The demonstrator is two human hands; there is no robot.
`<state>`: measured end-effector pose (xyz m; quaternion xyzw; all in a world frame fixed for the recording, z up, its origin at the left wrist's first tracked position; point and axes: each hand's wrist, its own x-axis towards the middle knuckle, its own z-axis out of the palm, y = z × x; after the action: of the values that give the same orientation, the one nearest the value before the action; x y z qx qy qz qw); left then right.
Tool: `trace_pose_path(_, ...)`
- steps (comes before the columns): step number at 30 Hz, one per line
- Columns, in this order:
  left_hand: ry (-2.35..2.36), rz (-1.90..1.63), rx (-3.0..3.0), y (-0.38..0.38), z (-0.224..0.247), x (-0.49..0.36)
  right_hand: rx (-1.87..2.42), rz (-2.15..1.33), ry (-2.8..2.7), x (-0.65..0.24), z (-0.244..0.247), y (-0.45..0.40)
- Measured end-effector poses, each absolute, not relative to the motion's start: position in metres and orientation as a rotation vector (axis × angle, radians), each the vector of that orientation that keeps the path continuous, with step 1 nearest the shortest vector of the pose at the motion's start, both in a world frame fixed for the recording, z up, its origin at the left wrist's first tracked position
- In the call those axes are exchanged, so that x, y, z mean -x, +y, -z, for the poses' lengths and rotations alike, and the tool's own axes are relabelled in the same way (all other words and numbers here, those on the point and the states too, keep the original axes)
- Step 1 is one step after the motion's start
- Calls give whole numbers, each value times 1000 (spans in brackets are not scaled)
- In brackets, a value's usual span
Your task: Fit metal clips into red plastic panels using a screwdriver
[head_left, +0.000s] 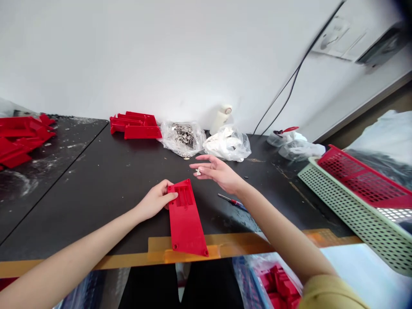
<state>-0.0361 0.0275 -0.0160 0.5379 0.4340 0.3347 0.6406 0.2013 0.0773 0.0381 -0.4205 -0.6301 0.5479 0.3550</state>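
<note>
My left hand (158, 200) grips a flat red plastic panel (187, 224) by its upper left edge, thumb on top. The panel has a recessed slotted compartment near its far end and small round holes at its corners. Its near end lies over the taped table edge. To the right and a little above it, my right hand (216, 172) is raised over the table, fingers stretched forward. A small white piece (198, 172) sits between those fingers; its exact kind is too small to tell. Just beyond are a clear bag of small metal parts (184, 136) and a bag of white pieces (228, 142).
Red plastic parts (137, 125) are stacked by the wall, with more red parts (22, 136) at far left. A screwdriver (232, 201) lies near my right forearm. A white bottle (221, 117) stands behind the bags. A green basket (350, 214) occupies the right side.
</note>
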Motion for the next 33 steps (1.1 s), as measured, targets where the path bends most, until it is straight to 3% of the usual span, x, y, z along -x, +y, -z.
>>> trace_pose_path(7, 1006, -673, -1206, 13, 10, 26, 1022, -1492, -1756, -212, -14, 48)
trace_pose_path(16, 1055, -575, -1320, -3, 11, 27, 1048, -1153, -1612, -202, -16, 21)
trace_pose_path(22, 1077, -531, -1443, -2, 11, 29, 967, -732, -2033, -210, -23, 21)
trace_pose_path(33, 1050, -498, -1427, 0, 3, 26, 781, -469, -2232, -198, -8, 14)
